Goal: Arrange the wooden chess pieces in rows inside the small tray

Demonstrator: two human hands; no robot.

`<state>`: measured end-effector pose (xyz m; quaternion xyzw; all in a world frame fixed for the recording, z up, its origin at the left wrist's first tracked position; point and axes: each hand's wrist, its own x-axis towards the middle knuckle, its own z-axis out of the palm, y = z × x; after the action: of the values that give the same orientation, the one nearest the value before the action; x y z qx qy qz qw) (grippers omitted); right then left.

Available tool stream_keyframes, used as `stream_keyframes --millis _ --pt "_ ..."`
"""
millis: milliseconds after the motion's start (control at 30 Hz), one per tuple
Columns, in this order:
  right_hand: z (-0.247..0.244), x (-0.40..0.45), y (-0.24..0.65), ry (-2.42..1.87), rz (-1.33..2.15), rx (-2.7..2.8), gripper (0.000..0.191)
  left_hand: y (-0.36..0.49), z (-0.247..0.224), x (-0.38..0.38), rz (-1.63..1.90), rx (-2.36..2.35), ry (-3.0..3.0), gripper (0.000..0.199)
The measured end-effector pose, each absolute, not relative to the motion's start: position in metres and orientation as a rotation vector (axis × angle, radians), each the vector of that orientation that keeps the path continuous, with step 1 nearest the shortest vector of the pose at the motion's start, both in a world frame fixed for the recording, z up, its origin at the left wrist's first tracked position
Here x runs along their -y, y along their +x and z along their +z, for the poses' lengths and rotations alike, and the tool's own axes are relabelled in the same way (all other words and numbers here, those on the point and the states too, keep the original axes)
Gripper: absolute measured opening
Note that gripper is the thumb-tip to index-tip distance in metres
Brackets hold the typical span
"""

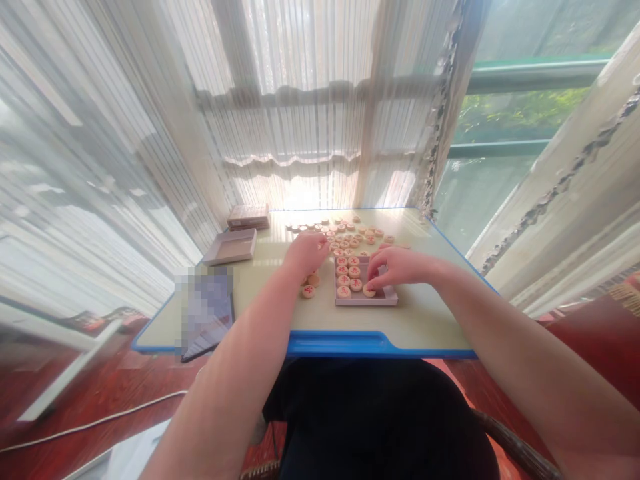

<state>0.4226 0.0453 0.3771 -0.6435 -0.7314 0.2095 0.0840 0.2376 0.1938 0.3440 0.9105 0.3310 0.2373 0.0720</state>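
In your shallow box (pixel 367 303), two columns of discs (pixel 354 272) laid, one further disc (pixel 369 292) pinched by your right hand (pixel 400 264); left hand (pixel 306 252) curled, contents untellable; many loose discs (pixel 371 240) left on the table (pixel 435 317).

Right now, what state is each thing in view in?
Box: open, partly filled.
Loose pieces: spread over the table.
Left hand: curled beside them, grip unclear.
Right hand: fingertips on a boxed piece, grip unclear.
Tray: open side up.
Tablet: screen obscured.
Curtains: drawn ahead, parted at right.
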Motion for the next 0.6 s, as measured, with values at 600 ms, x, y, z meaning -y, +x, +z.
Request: stream_keyframes --millis 600 --pt "0.3771 -0.0399 0.4173 -1.81 0.589 2.281 0.018 0.2378 0.3434 -0.1923 0.644 -0.992 2.729 0.025"
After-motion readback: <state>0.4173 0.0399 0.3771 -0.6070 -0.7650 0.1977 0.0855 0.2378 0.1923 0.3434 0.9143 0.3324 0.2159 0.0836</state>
